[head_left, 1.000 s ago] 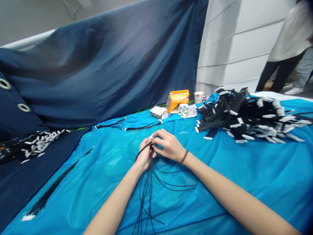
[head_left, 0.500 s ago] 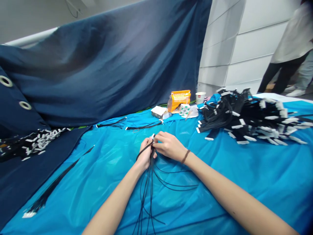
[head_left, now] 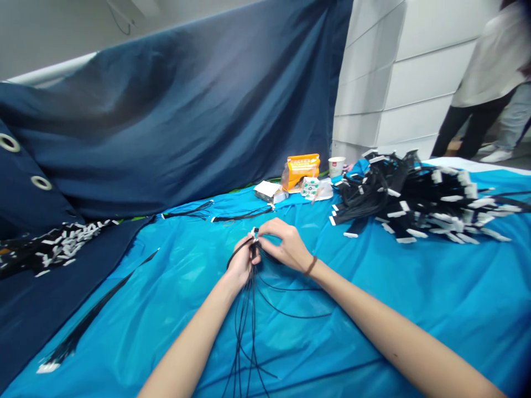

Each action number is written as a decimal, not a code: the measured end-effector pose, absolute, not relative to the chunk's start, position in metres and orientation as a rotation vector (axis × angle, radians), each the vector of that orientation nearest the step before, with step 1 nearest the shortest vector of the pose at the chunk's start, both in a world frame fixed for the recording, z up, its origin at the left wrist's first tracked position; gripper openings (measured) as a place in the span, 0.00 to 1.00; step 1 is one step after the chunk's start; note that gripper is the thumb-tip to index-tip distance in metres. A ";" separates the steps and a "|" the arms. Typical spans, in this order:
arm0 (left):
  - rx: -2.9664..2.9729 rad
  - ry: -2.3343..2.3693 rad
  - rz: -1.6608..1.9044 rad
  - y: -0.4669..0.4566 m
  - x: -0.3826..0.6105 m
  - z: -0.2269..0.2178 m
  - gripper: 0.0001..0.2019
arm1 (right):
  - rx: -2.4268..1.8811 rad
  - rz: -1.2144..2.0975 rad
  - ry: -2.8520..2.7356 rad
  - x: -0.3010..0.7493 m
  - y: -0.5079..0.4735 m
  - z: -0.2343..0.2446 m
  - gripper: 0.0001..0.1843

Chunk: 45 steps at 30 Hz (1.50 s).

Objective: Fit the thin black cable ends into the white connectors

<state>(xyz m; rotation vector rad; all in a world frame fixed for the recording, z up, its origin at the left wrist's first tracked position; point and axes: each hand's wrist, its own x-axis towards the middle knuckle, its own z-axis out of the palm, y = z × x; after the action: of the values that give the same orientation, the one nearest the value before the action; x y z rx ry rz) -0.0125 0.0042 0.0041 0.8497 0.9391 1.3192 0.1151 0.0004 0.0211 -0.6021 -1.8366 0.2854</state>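
My left hand [head_left: 241, 261] is closed around a bundle of thin black cords [head_left: 244, 326] that trail down toward me over the blue plastic table cover [head_left: 415, 298]. My right hand [head_left: 284, 246] is closed too, its fingertips pinching the small white tags [head_left: 254, 232] at the top end of the same bundle. Both hands meet above the middle of the table. A thin band sits on my right wrist.
A big heap of black cords with white tags [head_left: 418, 199] lies at the right. An orange packet [head_left: 301, 170], a paper cup [head_left: 336, 165] and small boxes [head_left: 269, 190] stand at the back. More tagged cords [head_left: 53, 246] lie on dark blue cloth [head_left: 37, 309] at the left. A person stands far right.
My hands stayed together on the bundle; the right fingers shifted slightly at the tagged end, and a loose cord loop on the table has pulled in a little.
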 end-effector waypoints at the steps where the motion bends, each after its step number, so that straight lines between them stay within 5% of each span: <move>1: 0.854 0.957 1.334 0.005 -0.013 0.004 0.14 | -0.604 0.466 -1.690 0.116 0.000 0.024 0.05; 7: 0.962 1.016 1.434 0.000 -0.012 0.007 0.18 | -0.456 1.122 -0.808 0.149 0.017 0.044 0.10; 11: 1.038 1.016 1.528 -0.005 -0.009 0.011 0.19 | -0.571 0.850 -0.737 0.160 0.018 0.049 0.13; 17: 1.107 1.015 1.635 -0.011 -0.006 0.016 0.19 | -0.754 0.272 -1.437 0.122 -0.014 0.042 0.08; 38: 0.751 0.951 1.636 -0.004 -0.013 0.018 0.13 | -0.821 0.510 -1.026 0.139 -0.001 0.047 0.13; 45: 1.110 1.047 1.671 -0.017 -0.003 0.018 0.16 | -0.830 0.459 -1.454 0.110 -0.021 0.037 0.10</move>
<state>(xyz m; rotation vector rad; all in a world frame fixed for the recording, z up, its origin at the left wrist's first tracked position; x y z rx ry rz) -0.0029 -0.0170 0.0176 1.1105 1.0474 1.6709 0.1103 -0.0214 0.0365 -0.8297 -1.4535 0.4585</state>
